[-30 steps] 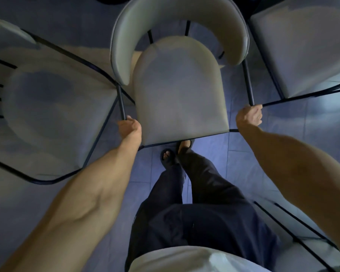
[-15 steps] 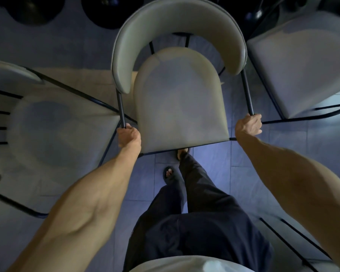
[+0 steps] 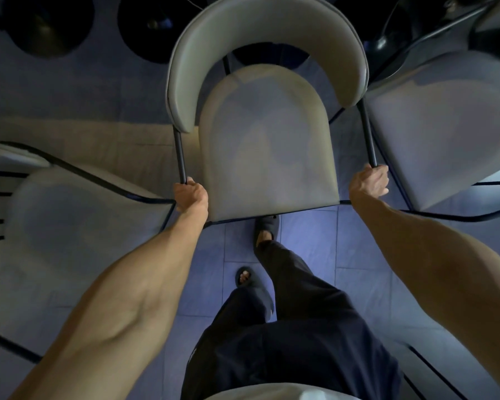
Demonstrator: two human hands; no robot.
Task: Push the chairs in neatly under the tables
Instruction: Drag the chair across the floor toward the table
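Firmly, both hands grip the black side rails of a pale padded chair [image 3: 267, 145] with curved backrest.

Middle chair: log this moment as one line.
middle chair | both hands grip frame: left hand, right hand | chairs either side

Café/dining rm: matching padded chairs [image 3: 269, 140], round table bases [image 3: 52, 27], tiled floor [image 3: 306, 243].

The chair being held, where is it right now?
In the head view the chair sits at centre, gripped by the left hand and right hand, between two other chairs.
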